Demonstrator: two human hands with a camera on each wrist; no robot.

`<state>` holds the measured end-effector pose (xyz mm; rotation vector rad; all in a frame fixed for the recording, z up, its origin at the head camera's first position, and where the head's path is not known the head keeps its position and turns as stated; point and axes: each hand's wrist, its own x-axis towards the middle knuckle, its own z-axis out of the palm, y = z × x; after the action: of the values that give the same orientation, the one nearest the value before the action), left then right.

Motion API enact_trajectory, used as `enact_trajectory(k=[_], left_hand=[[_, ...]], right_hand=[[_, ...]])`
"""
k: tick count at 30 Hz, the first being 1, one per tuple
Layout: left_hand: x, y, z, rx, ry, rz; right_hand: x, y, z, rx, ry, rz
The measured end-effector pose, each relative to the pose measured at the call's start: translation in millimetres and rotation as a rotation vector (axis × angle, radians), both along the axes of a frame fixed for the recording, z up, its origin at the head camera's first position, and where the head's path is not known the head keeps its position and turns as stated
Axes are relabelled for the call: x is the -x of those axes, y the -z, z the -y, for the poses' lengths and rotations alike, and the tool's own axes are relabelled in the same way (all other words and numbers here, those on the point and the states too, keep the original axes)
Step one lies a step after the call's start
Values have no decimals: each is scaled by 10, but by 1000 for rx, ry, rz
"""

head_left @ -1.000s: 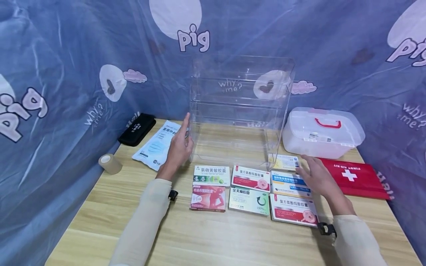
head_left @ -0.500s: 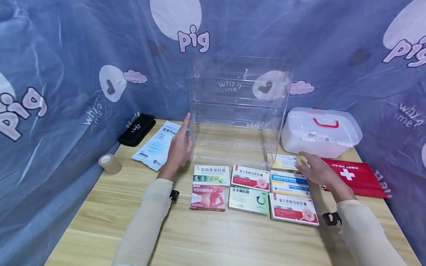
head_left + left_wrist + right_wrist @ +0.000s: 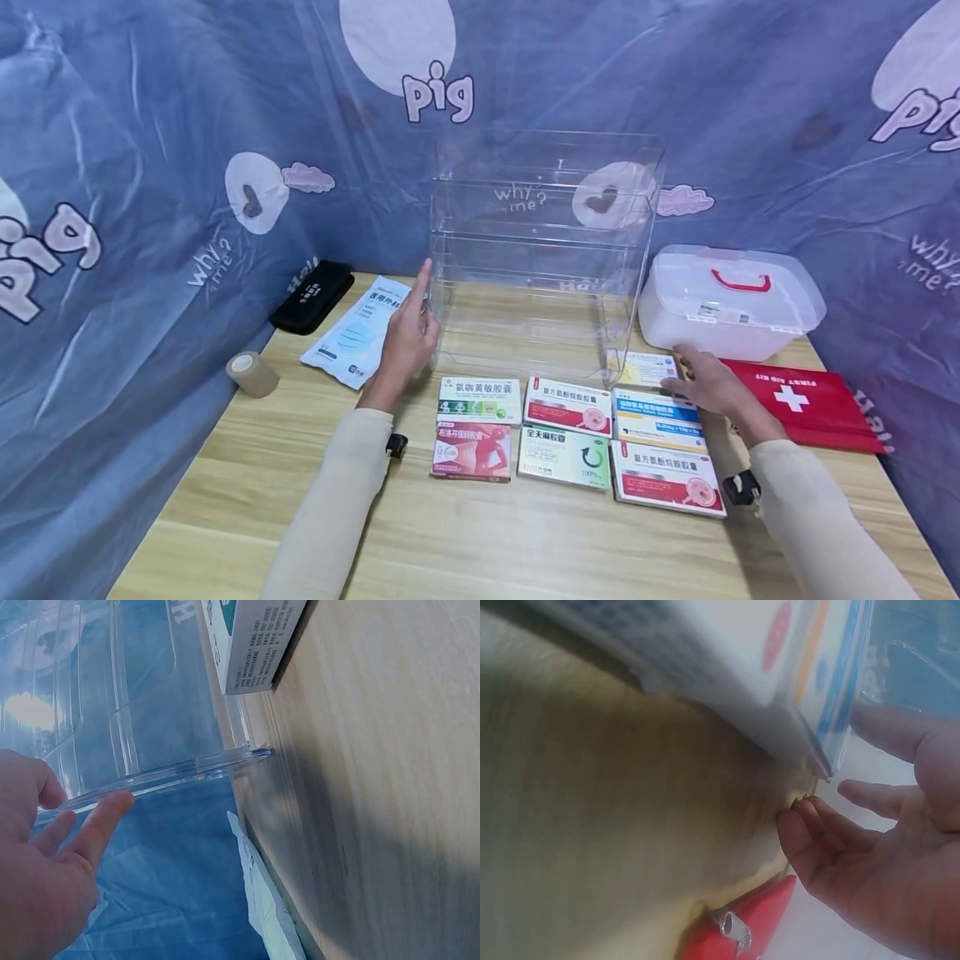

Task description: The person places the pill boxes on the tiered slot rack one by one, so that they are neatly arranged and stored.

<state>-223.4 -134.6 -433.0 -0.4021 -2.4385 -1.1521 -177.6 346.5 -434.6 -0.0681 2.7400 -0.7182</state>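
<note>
At the left side of a clear acrylic tiered rack (image 3: 525, 329), my left hand (image 3: 408, 337) has its index finger extended along the side panel. In the left wrist view its fingertips (image 3: 116, 802) lie right at the panel's edge. My right hand (image 3: 712, 383) is low by the right end of a yellow-and-white medicine box (image 3: 647, 368), its fingers loosely bent. Its thumb is close to the corner of a blue, white and orange medicine box (image 3: 660, 418). In front of the rack, more medicine boxes lie flat, among them a green-and-white one (image 3: 478, 402) and a pink one (image 3: 471, 450).
A translucent lidded case (image 3: 731, 304) with a red handle and a red first aid pouch (image 3: 795, 404) are at right. To the left are a mask packet (image 3: 352, 333), a black case (image 3: 313, 296) and a tan tape roll (image 3: 253, 375). Blue printed cloth (image 3: 150, 167) hangs behind.
My right hand shifts slightly around the right end of the yellow-and-white box, its thumb now nearer the boxes. My left hand stays at the rack's side; the boxes keep their places.
</note>
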Motion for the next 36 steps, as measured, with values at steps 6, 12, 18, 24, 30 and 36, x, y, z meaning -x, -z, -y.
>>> enact_trajectory(k=[6, 12, 18, 24, 30, 36], left_hand=[[-3, -3, -2, 4, 3, 6], [3, 14, 0, 7, -8, 16], [7, 27, 1, 3, -4, 1], [2, 29, -2, 1, -1, -10], [0, 35, -7, 7, -8, -8], [-9, 18, -10, 13, -17, 4]], right_hand=[[-1, 12, -18, -2, -16, -7], [-10, 42, -37, 29, -2, -4], [-36, 72, -38, 62, 66, 12], [-89, 80, -25, 95, 126, -9], [-97, 108, -19, 100, 145, -16], [-107, 136, -27, 102, 149, -25]])
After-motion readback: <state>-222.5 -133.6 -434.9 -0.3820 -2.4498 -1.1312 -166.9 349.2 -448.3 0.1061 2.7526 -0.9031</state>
